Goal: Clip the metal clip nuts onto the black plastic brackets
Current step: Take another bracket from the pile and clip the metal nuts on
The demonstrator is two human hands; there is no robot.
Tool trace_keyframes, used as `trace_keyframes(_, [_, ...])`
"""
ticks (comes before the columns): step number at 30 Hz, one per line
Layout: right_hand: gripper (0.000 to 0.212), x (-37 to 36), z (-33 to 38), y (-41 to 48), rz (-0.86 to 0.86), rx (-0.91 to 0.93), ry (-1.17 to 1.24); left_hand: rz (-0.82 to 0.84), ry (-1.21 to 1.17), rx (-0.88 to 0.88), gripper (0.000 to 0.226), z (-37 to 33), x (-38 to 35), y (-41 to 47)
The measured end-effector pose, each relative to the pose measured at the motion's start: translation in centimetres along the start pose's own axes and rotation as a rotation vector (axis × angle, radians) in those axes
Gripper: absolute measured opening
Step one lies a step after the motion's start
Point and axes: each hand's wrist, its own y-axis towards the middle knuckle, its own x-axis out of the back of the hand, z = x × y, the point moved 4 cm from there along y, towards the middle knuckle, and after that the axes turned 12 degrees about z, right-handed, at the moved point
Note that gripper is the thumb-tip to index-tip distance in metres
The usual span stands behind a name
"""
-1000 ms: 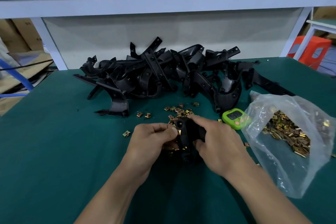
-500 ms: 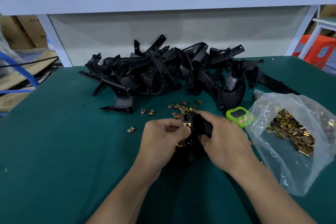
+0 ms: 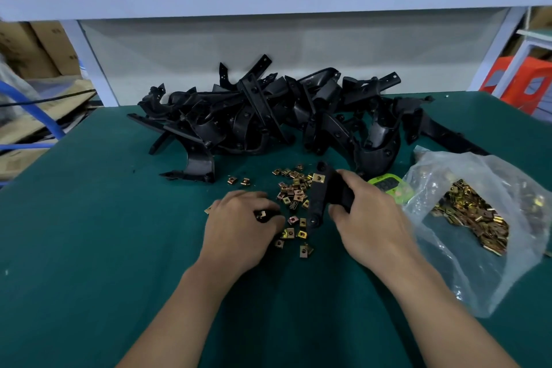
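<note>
One nut (image 3: 262,214) was pinched in the left fingers (image 3: 254,198). One bracket (image 3: 321,203), bearing one clipped nut (image 3: 318,178), was gripped by the right fingers (image 3: 349,180). Uncountably many loose nuts (image 3: 294,191) were scattered between them on the table (image 3: 89,248), near one bag (image 3: 448,278).

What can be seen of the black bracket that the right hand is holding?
The bracket is a long, narrow strip of matte black plastic with round holes and a broader part on its right. The right hand grips that broader part. One brass-coloured clip nut sits clipped near its far end. Its near end is among the loose clip nuts on the green table; whether it touches them is unclear.
</note>
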Motion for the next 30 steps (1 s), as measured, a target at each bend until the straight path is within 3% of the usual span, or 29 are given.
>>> trace_keyframes(7, [0.058,0.0,0.1,0.0,0.008,-0.001,-0.013,-0.013,0.098,-0.084,0.017,-1.2,-1.7,0.1])
trace_keyframes(12, [0.058,-0.3,0.3,0.1,0.003,0.008,-0.073,0.135,-0.153,-0.135,0.013,-2.0,-2.0,0.4])
trace_keyframes(21, [0.056,-0.2,-0.1,0.1,-0.011,0.023,-0.008,-0.098,-0.31,-0.032,0.022,-1.5,-1.1,-0.8])
trace_keyframes(30, [0.051,-0.5,-0.3,0.3,0.008,0.045,0.026,-0.138,-0.529,0.072,0.031,-0.6,0.1,-0.3])
